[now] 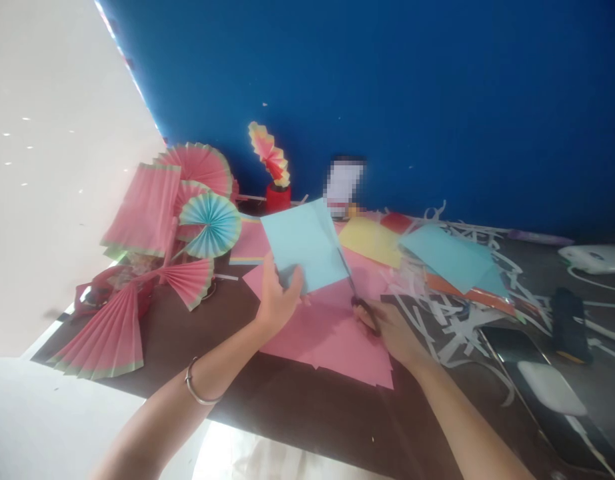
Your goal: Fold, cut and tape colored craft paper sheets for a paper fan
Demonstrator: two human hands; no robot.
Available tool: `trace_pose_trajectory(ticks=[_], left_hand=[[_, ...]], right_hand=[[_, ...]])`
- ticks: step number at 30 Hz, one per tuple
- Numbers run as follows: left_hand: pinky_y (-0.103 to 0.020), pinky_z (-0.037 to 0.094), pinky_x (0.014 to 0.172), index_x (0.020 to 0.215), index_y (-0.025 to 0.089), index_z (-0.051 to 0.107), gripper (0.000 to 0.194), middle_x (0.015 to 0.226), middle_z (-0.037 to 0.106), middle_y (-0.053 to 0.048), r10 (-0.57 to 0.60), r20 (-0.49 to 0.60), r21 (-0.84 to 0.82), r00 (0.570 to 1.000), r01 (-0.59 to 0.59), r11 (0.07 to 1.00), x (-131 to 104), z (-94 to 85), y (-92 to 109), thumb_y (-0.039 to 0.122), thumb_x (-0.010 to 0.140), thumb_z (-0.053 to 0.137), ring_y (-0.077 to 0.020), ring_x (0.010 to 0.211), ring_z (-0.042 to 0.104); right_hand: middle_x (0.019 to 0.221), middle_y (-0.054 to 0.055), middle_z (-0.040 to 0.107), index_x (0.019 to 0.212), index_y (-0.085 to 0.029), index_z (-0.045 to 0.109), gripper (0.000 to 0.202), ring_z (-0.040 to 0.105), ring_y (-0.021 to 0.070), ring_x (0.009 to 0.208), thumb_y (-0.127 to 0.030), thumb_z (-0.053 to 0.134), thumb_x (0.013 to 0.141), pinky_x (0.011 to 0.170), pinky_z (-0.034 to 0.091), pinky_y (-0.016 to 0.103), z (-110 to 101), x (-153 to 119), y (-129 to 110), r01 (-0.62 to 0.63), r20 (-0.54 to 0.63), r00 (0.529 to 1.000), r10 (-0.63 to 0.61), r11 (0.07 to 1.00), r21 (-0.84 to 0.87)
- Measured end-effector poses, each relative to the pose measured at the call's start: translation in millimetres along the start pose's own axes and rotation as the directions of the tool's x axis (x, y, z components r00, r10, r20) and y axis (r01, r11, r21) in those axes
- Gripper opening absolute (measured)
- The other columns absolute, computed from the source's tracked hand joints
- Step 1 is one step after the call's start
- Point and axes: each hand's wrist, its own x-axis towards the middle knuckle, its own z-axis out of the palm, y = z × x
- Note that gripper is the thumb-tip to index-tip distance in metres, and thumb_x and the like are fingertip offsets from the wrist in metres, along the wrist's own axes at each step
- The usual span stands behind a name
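Note:
A light blue paper sheet (307,247) is raised over pink sheets (322,333) on the dark table (187,353). My left hand (280,297) grips its lower left edge, thumb on top and some fingers hidden underneath. In my right hand (380,327) is a pair of dark-handled scissors (351,288), fingers closed round the handles. The blades lie along the right edge of the blue sheet, pointing away from me. Whether the blades are apart is hard to make out.
Pleated pink fans (145,213) and a blue one (211,225) crowd the left. Behind stand a red holder (278,198) and a blurred phone (343,185). Right are yellow paper (371,241), blue paper (450,257), white paper strips (452,337) and a dark tablet-like device (532,373).

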Motion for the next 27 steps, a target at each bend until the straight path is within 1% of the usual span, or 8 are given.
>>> trace_pose_trajectory(ticks=[7, 11, 20, 27], left_hand=[[-0.023, 0.049, 0.041, 0.12, 0.024, 0.031, 0.046, 0.08, 0.055, 0.002, 0.003, 0.0, 0.001, 1.0, -0.003, 1.0, 0.5, 0.0, 1.7, 0.031, 0.082, 0.055, -0.0065, 0.039, 0.054], [-0.023, 0.048, 0.04, 0.119, 0.024, 0.032, 0.044, 0.078, 0.055, 0.002, 0.01, -0.003, 0.015, 1.0, -0.01, 1.0, 0.8, -0.1, 1.6, 0.03, 0.082, 0.054, -0.0076, 0.038, 0.054], [-0.022, 0.048, 0.04, 0.12, 0.023, 0.03, 0.047, 0.078, 0.055, 0.002, -0.001, -0.002, 0.023, 1.0, 0.001, 1.0, 0.9, -0.1, 2.2, 0.032, 0.082, 0.055, -0.0066, 0.038, 0.053], [-0.021, 0.046, 0.038, 0.121, 0.024, 0.029, 0.047, 0.077, 0.054, 0.003, -0.012, 0.026, 0.013, 1.0, 0.012, 1.0, 0.9, 0.0, 2.6, 0.033, 0.083, 0.055, -0.0069, 0.039, 0.053]], right_hand=[[0.05, -0.004, 0.04, 0.057, -0.019, 0.041, 0.043, 0.036, 0.0089, 0.045, -0.054, 0.052, 0.08, 0.043, 0.026, 0.024, -0.5, 0.1, -1.3, -0.005, -0.01, 1.0, 0.005, 1.0, -0.009], [0.049, -0.004, 0.039, 0.056, -0.02, 0.039, 0.043, 0.035, 0.0088, 0.044, -0.052, 0.051, 0.081, 0.043, 0.025, 0.024, -1.0, -0.6, -2.9, -0.017, -0.003, 1.0, 0.017, 1.0, 0.0], [0.05, -0.004, 0.04, 0.059, -0.019, 0.041, 0.042, 0.036, 0.0086, 0.045, -0.053, 0.051, 0.081, 0.044, 0.025, 0.024, -2.8, -0.1, -0.3, -0.014, 0.009, 1.0, 0.013, 1.0, 0.022], [0.048, -0.003, 0.041, 0.058, -0.019, 0.041, 0.044, 0.036, 0.0086, 0.043, -0.055, 0.051, 0.08, 0.043, 0.024, 0.025, -4.4, -1.1, 1.8, 0.001, 0.012, 1.0, -0.001, 0.999, 0.039]])
